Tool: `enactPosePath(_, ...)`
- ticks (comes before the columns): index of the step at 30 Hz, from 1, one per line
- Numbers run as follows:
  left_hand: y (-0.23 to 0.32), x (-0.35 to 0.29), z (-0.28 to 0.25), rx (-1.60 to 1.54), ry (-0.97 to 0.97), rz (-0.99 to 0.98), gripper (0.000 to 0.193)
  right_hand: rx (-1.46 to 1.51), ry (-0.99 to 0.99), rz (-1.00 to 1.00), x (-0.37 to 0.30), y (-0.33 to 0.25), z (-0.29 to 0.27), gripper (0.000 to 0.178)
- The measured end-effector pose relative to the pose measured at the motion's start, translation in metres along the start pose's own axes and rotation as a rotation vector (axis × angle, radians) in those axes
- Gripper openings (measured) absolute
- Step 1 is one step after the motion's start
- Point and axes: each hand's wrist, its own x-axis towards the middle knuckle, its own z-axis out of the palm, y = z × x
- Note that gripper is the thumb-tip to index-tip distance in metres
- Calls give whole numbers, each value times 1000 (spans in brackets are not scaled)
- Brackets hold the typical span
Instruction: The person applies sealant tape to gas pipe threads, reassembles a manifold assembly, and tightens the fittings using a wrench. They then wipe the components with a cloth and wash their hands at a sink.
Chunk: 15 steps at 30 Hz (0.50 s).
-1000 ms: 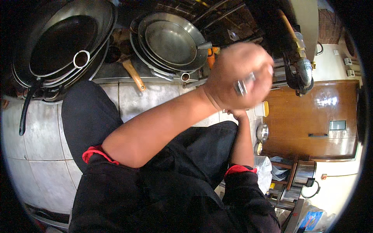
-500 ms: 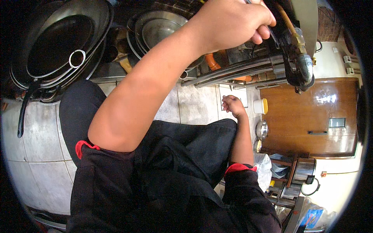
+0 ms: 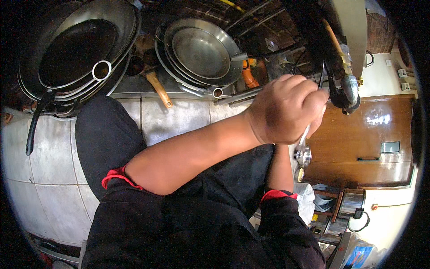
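My left hand (image 3: pixel 289 107) is closed in a fist around a slim, shiny metal tool (image 3: pixel 305 133); a bright end shows below the fist, and a thin metal length seems to rise above it. I cannot make out its exact kind. Close by on the right is a metal elbow fitting (image 3: pixel 351 87) with a brass connector (image 3: pixel 345 60) and a brownish hose (image 3: pixel 330 30) above it. My right forearm (image 3: pixel 281 170) comes up from below, but its hand is hidden behind the left hand.
Stacked black woks (image 3: pixel 76 51) stand at the far left, with steel pans (image 3: pixel 201 51) at the top middle. Between them a wooden handle (image 3: pixel 159 89) juts out over pale floor tiles (image 3: pixel 172 119). An orange pipe (image 3: pixel 249 74), a wooden door (image 3: pixel 354 143) and a steel bowl (image 3: pixel 303 155) lie to the right.
My left hand has swung down and a little right from the top, still gripping the metal tool. It now covers my right hand, which showed near the floor before. The view has shifted slightly.
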Motion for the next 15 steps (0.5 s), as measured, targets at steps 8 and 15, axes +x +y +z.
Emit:
enactPosePath(8, -39, 35, -40, -535, -128, -618, 19, 192, -23, 313, -1, -4, 9, 26)
enactPosePath(15, -47, 70, -49, -797, -321, -1001, 18, 209, -47, 315, 0, -2, 9, 25)
